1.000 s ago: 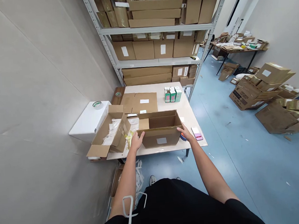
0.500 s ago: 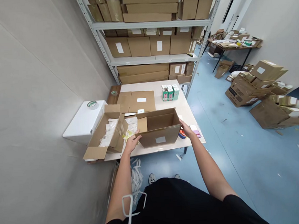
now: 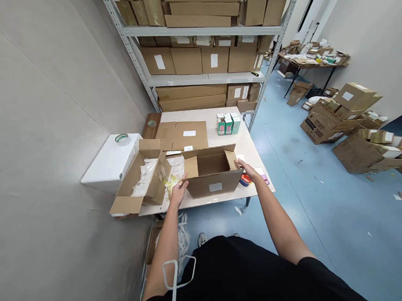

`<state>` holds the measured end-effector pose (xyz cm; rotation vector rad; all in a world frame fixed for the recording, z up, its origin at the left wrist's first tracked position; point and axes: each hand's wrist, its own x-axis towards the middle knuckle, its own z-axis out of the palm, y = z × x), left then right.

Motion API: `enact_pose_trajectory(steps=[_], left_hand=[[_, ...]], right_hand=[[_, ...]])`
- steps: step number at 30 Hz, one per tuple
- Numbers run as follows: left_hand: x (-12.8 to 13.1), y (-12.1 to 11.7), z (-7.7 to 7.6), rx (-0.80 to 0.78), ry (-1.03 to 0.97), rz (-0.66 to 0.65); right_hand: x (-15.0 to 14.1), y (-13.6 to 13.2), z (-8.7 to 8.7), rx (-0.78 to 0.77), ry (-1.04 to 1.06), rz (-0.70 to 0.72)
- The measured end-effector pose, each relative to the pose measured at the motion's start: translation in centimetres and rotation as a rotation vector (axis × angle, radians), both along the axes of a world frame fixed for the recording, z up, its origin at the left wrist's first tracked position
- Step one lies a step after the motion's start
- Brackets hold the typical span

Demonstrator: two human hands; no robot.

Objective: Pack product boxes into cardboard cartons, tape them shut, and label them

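Note:
An upright cardboard box (image 3: 201, 186) with a white label on its front stands at the table's near side, its top uncovered. Both short end flaps, the left flap (image 3: 191, 167) and the right flap (image 3: 231, 160), tilt inward. My left hand (image 3: 179, 192) grips the box's front left corner. At the right end, my right hand (image 3: 249, 170) has its fingers on the flap and the corner edge. A blue and red tape roll (image 3: 245, 180) lies under my right hand, partly hidden. Left of the box, another open carton (image 3: 125, 188) holds white packets.
Flattened cardboard (image 3: 189, 142) and green-white small boxes (image 3: 228, 126) lie on the table (image 3: 217, 141). A white box (image 3: 106, 160) with a tape roll (image 3: 121, 137) stands left. Behind is a shelf rack (image 3: 205, 79); stacked cartons (image 3: 324, 120) stand on the floor at right.
The box's right end flap has swung inward under my right hand, which moved slightly over the edge. My left hand shifted from the box's front to its left corner. The view shifted slightly.

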<state>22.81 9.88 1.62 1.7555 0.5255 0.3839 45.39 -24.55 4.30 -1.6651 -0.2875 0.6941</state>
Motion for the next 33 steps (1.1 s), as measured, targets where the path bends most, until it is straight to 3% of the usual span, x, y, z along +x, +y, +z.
enact_pose_trajectory(steps=[10,18,24,29,33], left_hand=[[0.9,-2.6,-0.6,0.091,0.013,0.163],[0.6,-2.9,-1.2,0.1,-0.026,0.181],[1.3,-3.0,-1.6,0.073,0.033,0.27],[2.0,-3.8,-1.2,0.089,-0.045,0.356],[2.3,-4.3,-1.0,0.141,-0.031,0.39]], right_hand=[[-0.3,-0.5,-1.3,0.037,-0.161,0.082],[-0.4,-0.5,-1.8,-0.108,-0.32,0.103],[-1.8,1.6,-3.0,-0.113,-0.396,-0.128],[-3.5,3.2,-4.1,-0.042,-0.391,-0.283],[-4.1,3.7,-5.5,-0.153,-0.3,-0.421]])
